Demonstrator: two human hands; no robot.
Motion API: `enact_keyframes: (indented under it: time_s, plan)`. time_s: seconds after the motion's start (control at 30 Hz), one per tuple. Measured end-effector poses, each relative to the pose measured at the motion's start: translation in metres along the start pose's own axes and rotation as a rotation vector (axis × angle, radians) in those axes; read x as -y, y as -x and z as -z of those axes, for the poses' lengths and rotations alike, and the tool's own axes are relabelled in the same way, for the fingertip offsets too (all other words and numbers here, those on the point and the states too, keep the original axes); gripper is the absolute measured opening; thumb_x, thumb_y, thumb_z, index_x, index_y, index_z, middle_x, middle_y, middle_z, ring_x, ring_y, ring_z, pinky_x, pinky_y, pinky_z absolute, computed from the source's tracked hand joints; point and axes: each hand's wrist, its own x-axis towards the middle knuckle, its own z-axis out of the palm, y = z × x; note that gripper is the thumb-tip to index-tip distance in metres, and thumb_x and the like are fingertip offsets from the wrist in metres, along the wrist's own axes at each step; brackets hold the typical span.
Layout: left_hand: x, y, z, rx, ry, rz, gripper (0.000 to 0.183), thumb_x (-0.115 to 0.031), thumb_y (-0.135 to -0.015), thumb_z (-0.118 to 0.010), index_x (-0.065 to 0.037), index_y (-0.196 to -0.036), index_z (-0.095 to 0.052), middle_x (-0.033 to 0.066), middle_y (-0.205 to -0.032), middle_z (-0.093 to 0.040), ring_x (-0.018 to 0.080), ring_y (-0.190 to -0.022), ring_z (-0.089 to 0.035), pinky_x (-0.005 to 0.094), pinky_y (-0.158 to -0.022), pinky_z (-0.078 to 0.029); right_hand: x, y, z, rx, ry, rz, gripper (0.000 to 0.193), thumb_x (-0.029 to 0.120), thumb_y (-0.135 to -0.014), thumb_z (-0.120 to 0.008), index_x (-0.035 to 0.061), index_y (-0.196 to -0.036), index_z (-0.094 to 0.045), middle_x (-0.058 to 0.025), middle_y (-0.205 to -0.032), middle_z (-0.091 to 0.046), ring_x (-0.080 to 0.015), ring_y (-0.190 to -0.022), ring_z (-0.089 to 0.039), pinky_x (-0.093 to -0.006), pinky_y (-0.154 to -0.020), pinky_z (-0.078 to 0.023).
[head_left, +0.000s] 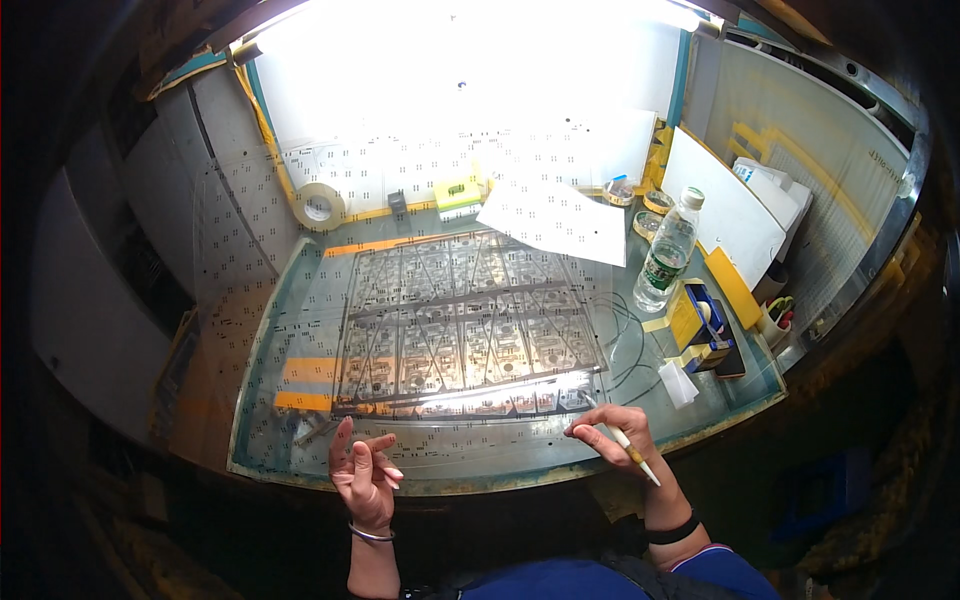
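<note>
Through my remote head view, tube lighting (pixel 678 14) at the far side bleached the back panel (pixel 460 70) almost blank. A white glare streak crossed the near part of the patterned sheet (pixel 470 330). Fisheye distortion bowed the tabletop (pixel 690 415); left, right and near margins sank into shadow.

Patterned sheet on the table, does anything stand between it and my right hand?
Probably: a clear film with small dark marks spans over the patterned sheet. I can't tell whether it passes under your right hand, which holds a white pen-like tool. The bottle stands off to the right, out of the way.
</note>
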Motion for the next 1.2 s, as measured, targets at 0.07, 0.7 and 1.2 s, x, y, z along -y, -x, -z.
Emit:
enact_keyframes:
  time_s: [0.07, 0.7, 1.2]
  plan:
    - [-0.0002, 0.0, 0.0, 0.0, 0.0, 0.001, 0.04, -0.019, -0.101, -0.052, -0.011, -0.14, -0.046, 0.0226, -0.095, -0.07, 0.014, -0.052, -0.063, 0.0198, -0.046, -0.05, 0.0008, -0.0001, -0.0002, -0.001, -0.001, 0.0, 0.006, 0.005, -0.085, -0.071, -0.0011, -0.087, -0.071, -0.0122, -0.082, -0.073, -0.019, -0.079, -0.071, -0.0295, -0.073, -0.054]
    - [-0.0009, 0.0002, -0.0003, -0.003, 0.006, 0.004, 0.04, -0.019, -0.101, -0.052, -0.011, -0.139, -0.045, 0.0228, -0.095, -0.07, 0.014, -0.053, -0.063, 0.0199, -0.046, -0.05, 0.0015, -0.0011, -0.0011, -0.015, -0.011, 0.022, 0.007, 0.006, -0.085, -0.071, -0.0003, -0.087, -0.072, -0.011, -0.081, -0.073, -0.0161, -0.074, -0.07, -0.0272, -0.068, -0.053]
    - [-0.0006, 0.0006, -0.0001, -0.01, 0.011, 0.014, 0.04, -0.018, -0.101, -0.052, -0.011, -0.14, -0.045, 0.0225, -0.095, -0.07, 0.0138, -0.053, -0.064, 0.02, -0.046, -0.05, 0.003, -0.0007, -0.0009, -0.016, 0.009, 0.01, 0.007, 0.006, -0.085, -0.071, -0.0007, -0.087, -0.071, -0.0118, -0.081, -0.073, -0.0172, -0.076, -0.07, -0.0285, -0.069, -0.054]
